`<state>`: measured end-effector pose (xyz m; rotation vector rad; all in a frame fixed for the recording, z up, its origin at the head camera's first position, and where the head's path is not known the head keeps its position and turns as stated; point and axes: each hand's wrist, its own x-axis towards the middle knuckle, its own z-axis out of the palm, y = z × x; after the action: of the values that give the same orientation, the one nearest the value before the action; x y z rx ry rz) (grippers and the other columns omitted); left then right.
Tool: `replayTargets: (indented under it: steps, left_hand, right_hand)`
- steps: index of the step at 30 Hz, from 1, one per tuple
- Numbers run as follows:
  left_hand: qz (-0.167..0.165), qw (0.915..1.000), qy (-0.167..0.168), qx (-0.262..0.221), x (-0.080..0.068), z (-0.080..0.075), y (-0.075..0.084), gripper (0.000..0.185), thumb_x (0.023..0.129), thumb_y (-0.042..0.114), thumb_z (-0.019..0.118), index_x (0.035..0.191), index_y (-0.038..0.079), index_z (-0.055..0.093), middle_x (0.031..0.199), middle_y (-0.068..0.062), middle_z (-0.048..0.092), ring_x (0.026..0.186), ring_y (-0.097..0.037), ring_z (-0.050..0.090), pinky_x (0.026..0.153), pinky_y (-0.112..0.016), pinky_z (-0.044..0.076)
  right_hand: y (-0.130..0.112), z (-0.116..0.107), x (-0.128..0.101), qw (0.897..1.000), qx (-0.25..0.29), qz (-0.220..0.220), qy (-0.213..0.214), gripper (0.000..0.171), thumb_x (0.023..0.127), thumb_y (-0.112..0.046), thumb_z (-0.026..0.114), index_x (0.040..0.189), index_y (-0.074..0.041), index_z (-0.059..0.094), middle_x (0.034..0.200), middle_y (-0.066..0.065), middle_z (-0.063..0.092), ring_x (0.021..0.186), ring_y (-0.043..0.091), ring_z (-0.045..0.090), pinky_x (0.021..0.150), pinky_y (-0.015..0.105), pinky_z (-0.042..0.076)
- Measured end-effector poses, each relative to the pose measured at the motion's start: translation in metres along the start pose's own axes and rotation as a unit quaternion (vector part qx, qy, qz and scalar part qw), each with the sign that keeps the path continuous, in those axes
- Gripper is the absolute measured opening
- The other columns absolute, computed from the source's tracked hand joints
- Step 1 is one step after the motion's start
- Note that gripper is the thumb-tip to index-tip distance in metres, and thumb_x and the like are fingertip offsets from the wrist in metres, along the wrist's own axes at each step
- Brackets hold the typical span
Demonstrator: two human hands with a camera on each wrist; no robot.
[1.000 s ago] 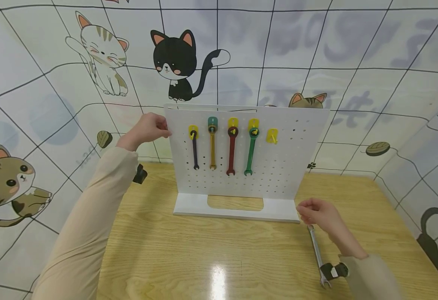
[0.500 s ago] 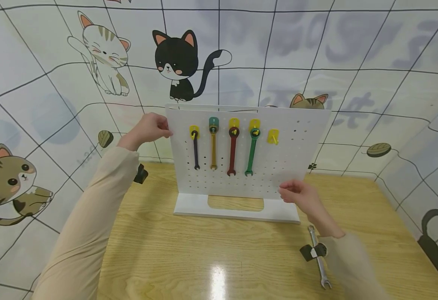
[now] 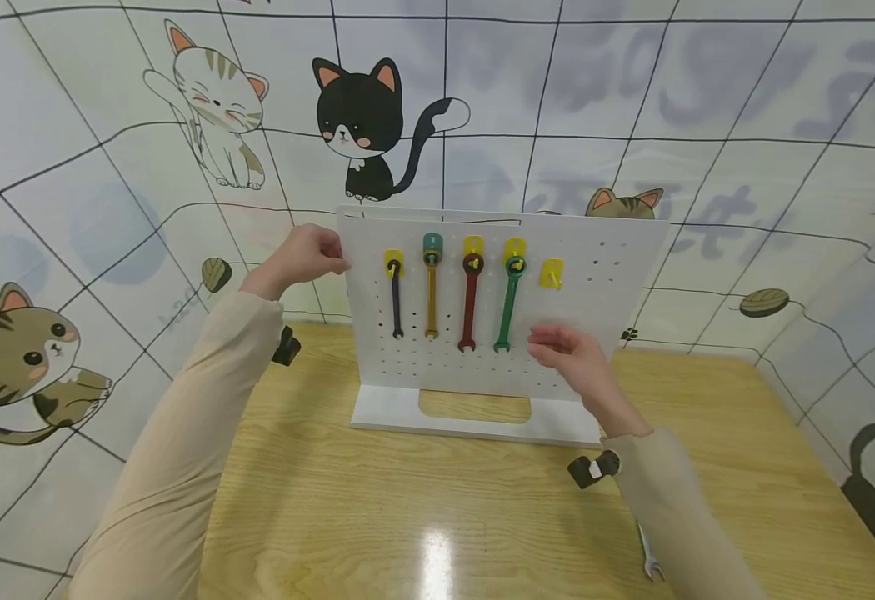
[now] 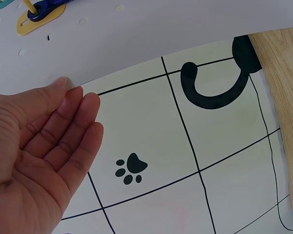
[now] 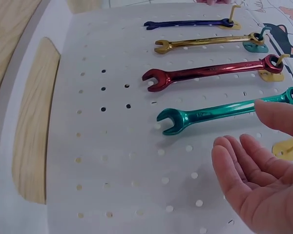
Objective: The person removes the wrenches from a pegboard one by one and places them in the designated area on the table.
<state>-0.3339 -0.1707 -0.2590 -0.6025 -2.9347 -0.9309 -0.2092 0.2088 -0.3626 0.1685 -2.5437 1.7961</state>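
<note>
My left hand [image 3: 306, 254] pinches the left edge of a white pegboard [image 3: 625, 292] between thumb and fingers. Four-in-a-row style hooks carry a dark blue wrench [image 3: 397, 304], a gold wrench [image 3: 432, 300], a red wrench [image 3: 470, 304] and a green wrench [image 3: 508, 308], all hanging by their ring ends. My right hand [image 3: 572, 354] hovers in front of the board, right of the green wrench, its fingers loosely bent around nothing. In the right wrist view the thumb overlaps the green wrench [image 5: 210, 114]; contact cannot be told. A yellow hook [image 3: 552, 273] above that hand is bare.
A silver wrench [image 3: 651, 562] lies on the wooden table [image 3: 332, 500] at the right, mostly covered by my right sleeve. The board's white base [image 3: 385, 408] has a cut-out. A wall with cat drawings [image 3: 358, 108] stands close behind.
My right hand has moved up and left from beside the base's right corner to in front of the board. My left hand keeps its hold on the edge.
</note>
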Motion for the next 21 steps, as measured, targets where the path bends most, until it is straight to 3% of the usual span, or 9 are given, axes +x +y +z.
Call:
replayTargets:
  steps: [12, 21]
  left_hand:
    - [0.009, 0.9999, 0.007, 0.004, 0.001, 0.001, -0.001, 0.012, 0.085, 0.008, 0.065, 0.080, -0.002, 0.063, 0.076, -0.012, 0.065, 0.074, -0.025, 0.053, 0.066, -0.032, 0.040]
    - [0.010, 0.9999, 0.008, 0.002, 0.000, 0.001, 0.000, 0.011, 0.084, 0.008, 0.066, 0.079, -0.002, 0.062, 0.075, -0.012, 0.065, 0.074, -0.025, 0.053, 0.065, -0.032, 0.039]
  right_hand:
    - [-0.013, 0.014, 0.028, 0.999, 0.043, -0.021, 0.023, 0.037, 0.092, -0.013, 0.059, 0.124, 0.005, 0.053, 0.118, 0.018, 0.057, 0.092, 0.004, 0.055, 0.081, 0.019, 0.046]
    - [-0.011, 0.023, 0.038, 0.997, 0.065, -0.008, 0.034, 0.036, 0.093, -0.015, 0.058, 0.120, 0.008, 0.053, 0.098, -0.002, 0.058, 0.087, 0.007, 0.055, 0.080, 0.022, 0.047]
